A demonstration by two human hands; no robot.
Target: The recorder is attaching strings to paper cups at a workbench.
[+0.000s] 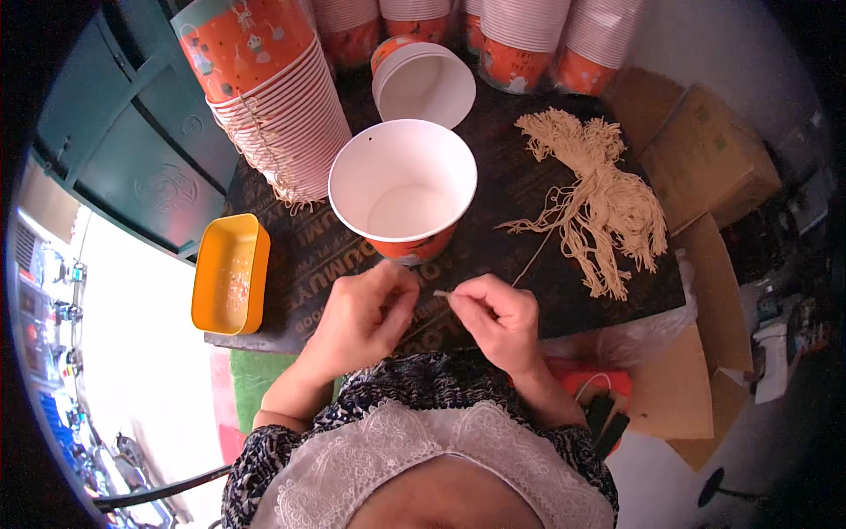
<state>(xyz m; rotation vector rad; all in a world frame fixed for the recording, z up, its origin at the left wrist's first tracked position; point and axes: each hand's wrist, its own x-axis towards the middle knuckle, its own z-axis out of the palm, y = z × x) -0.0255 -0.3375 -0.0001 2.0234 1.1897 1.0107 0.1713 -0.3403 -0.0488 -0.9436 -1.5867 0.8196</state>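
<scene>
My right hand is closed in a pinch on a cream cord, whose pale short end sticks out toward my left hand. From the right hand the cord runs up to a loose bundle of cords. My left hand has its fingers curled together, close to the lower wall of a paper bucket; whatever it holds is hidden. That bucket stands upright, white inside and orange outside, with a small dark hole near its far rim. Behind it another bucket lies tilted, its mouth facing me.
A tall nested stack of orange buckets with cords hanging along it leans at the left. More wrapped stacks line the back. A yellow tray holding tiny pieces sits at the dark table's left edge. Cardboard boxes stand right.
</scene>
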